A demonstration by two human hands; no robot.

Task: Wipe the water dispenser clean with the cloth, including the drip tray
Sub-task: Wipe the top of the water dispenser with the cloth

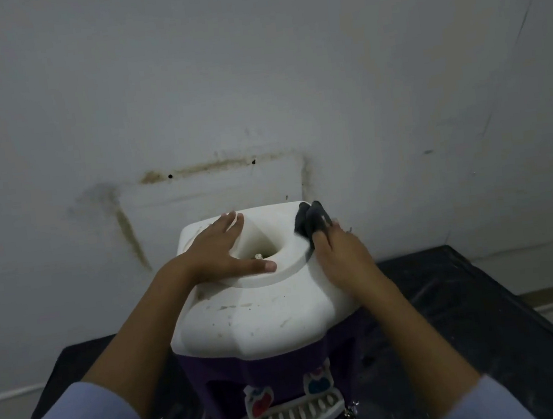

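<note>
While left hand (217, 247) lies flat on dispenser (262, 310) top, right hand (341, 257) grips cloth (311, 221)

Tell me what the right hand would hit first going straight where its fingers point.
Probably the wall: the right hand, holding the cloth, is on the dispenser at its back right corner, fingers toward the wall. Gap unclear.

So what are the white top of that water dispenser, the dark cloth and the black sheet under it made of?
The white top: looks like moulded plastic, smooth and matt, with rounded edges and dirt specks on its surface. The cloth: soft dark fabric, bunched into folds; weave too blurred to tell. The black sheet: probably thin plastic film, since it creases and glints.
</note>
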